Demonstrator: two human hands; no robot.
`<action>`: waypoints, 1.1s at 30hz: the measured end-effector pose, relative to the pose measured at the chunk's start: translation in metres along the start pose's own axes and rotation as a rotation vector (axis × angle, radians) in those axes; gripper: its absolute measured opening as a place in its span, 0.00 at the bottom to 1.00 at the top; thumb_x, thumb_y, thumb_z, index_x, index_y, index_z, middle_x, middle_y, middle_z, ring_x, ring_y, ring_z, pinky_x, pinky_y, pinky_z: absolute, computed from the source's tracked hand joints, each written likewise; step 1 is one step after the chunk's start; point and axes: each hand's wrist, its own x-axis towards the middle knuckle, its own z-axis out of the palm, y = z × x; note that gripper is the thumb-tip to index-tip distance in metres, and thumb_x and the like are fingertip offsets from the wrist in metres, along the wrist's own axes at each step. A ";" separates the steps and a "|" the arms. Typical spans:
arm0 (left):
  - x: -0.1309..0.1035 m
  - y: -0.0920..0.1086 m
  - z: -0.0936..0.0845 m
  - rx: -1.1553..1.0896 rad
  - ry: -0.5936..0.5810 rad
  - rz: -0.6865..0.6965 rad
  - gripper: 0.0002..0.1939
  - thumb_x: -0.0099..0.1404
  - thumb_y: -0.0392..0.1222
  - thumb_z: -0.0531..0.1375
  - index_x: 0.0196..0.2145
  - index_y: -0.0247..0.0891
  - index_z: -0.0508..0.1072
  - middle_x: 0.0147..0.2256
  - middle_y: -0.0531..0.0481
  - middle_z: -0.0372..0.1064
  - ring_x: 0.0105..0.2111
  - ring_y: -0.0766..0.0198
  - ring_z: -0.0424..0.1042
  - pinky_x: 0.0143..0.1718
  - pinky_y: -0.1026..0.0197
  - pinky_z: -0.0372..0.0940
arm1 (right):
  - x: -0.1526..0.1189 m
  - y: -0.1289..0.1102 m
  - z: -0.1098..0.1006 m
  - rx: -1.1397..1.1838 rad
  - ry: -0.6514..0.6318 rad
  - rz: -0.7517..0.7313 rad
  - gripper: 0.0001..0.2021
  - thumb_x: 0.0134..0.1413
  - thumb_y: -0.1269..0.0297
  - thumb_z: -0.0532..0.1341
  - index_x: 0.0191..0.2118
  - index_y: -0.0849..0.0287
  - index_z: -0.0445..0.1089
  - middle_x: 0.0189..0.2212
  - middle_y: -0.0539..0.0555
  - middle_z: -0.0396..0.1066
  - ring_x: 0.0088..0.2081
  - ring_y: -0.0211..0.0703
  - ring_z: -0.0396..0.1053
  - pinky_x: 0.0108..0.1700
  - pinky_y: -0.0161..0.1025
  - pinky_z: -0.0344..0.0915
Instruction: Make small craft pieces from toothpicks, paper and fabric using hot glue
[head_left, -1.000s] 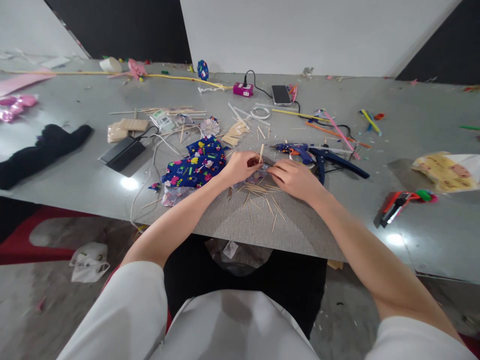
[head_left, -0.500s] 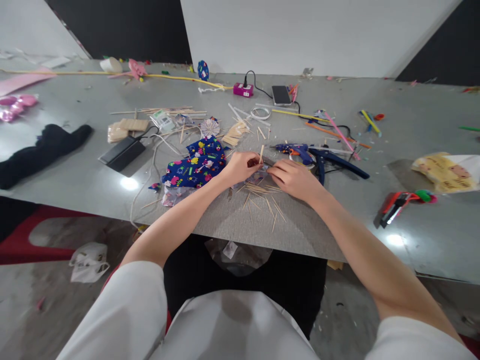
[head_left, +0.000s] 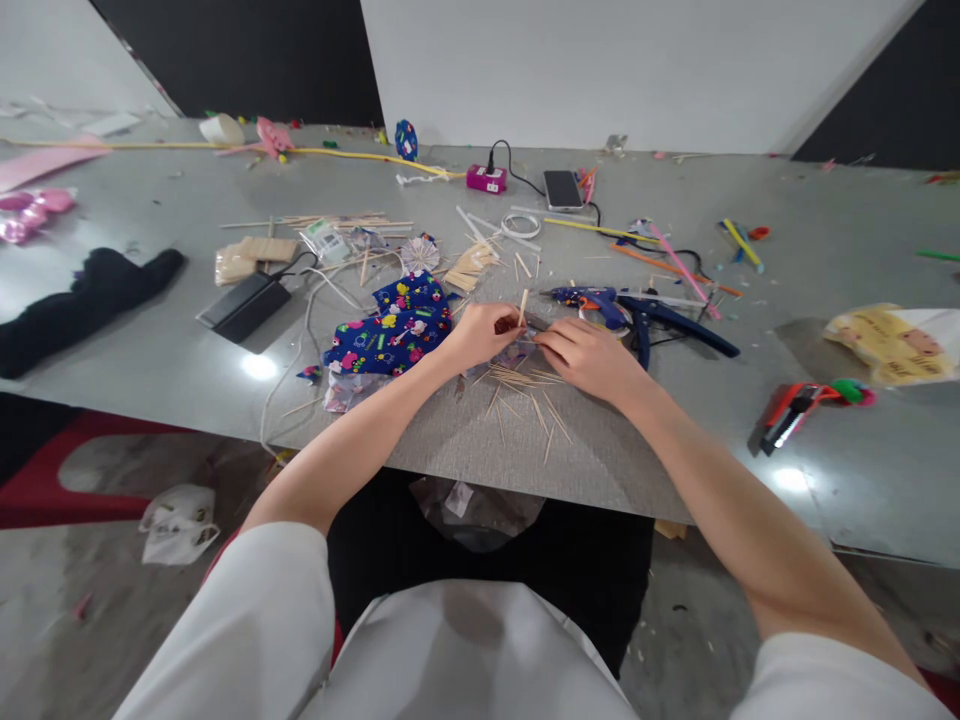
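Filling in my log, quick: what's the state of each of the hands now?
Left hand: closed, holding a short wooden stick.
Right hand: partly curled; whether it holds anything cannot be told.

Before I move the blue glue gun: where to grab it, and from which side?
I'd take the glue gun by its handle, from above on the person's near side. The handle slants toward the person and rightward, away from the nozzle, which points left. The navy tool crowds the handle's right. Whether the nozzle is hot can't be seen.
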 end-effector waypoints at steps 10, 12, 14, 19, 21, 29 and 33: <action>0.000 0.003 -0.001 0.004 -0.004 -0.005 0.06 0.69 0.40 0.64 0.35 0.35 0.78 0.30 0.49 0.76 0.30 0.65 0.71 0.35 0.62 0.65 | 0.000 0.000 0.001 0.003 0.036 -0.017 0.15 0.74 0.68 0.54 0.53 0.60 0.77 0.43 0.61 0.76 0.47 0.54 0.73 0.52 0.51 0.71; 0.000 0.002 -0.001 0.011 -0.003 -0.006 0.06 0.69 0.40 0.64 0.35 0.35 0.79 0.30 0.49 0.76 0.30 0.65 0.71 0.35 0.62 0.65 | 0.000 0.000 0.001 0.004 0.041 -0.019 0.15 0.74 0.68 0.54 0.53 0.60 0.77 0.43 0.61 0.76 0.47 0.54 0.73 0.52 0.51 0.71; 0.000 0.001 -0.001 0.010 -0.004 -0.008 0.06 0.69 0.40 0.64 0.35 0.35 0.79 0.30 0.50 0.76 0.30 0.65 0.71 0.35 0.62 0.65 | 0.000 0.000 0.000 0.003 0.048 -0.017 0.14 0.73 0.67 0.55 0.53 0.61 0.78 0.43 0.61 0.76 0.47 0.54 0.73 0.52 0.51 0.71; 0.000 0.003 -0.002 0.007 0.001 -0.010 0.06 0.68 0.39 0.64 0.35 0.35 0.79 0.29 0.50 0.76 0.30 0.66 0.71 0.35 0.63 0.65 | 0.000 -0.001 -0.002 -0.027 0.072 -0.033 0.14 0.73 0.68 0.55 0.54 0.62 0.76 0.47 0.62 0.74 0.50 0.54 0.71 0.56 0.52 0.70; -0.001 0.005 -0.002 0.008 0.004 -0.009 0.06 0.68 0.40 0.64 0.35 0.35 0.79 0.29 0.50 0.76 0.29 0.66 0.71 0.35 0.63 0.65 | 0.001 -0.003 -0.003 -0.049 0.093 -0.032 0.14 0.72 0.69 0.56 0.56 0.61 0.76 0.49 0.62 0.73 0.52 0.55 0.69 0.58 0.53 0.69; 0.000 0.006 -0.002 0.013 0.005 -0.013 0.06 0.69 0.39 0.64 0.36 0.34 0.79 0.30 0.49 0.77 0.30 0.65 0.72 0.34 0.62 0.65 | 0.005 -0.007 0.003 -0.157 0.096 -0.011 0.15 0.72 0.71 0.54 0.54 0.59 0.76 0.51 0.62 0.73 0.52 0.56 0.66 0.57 0.54 0.65; -0.001 0.004 -0.002 0.007 0.001 -0.005 0.06 0.68 0.39 0.64 0.36 0.34 0.79 0.30 0.48 0.78 0.30 0.64 0.73 0.35 0.62 0.66 | 0.009 -0.010 0.007 -0.201 0.080 -0.040 0.15 0.72 0.71 0.53 0.51 0.59 0.77 0.51 0.62 0.73 0.52 0.56 0.65 0.56 0.54 0.63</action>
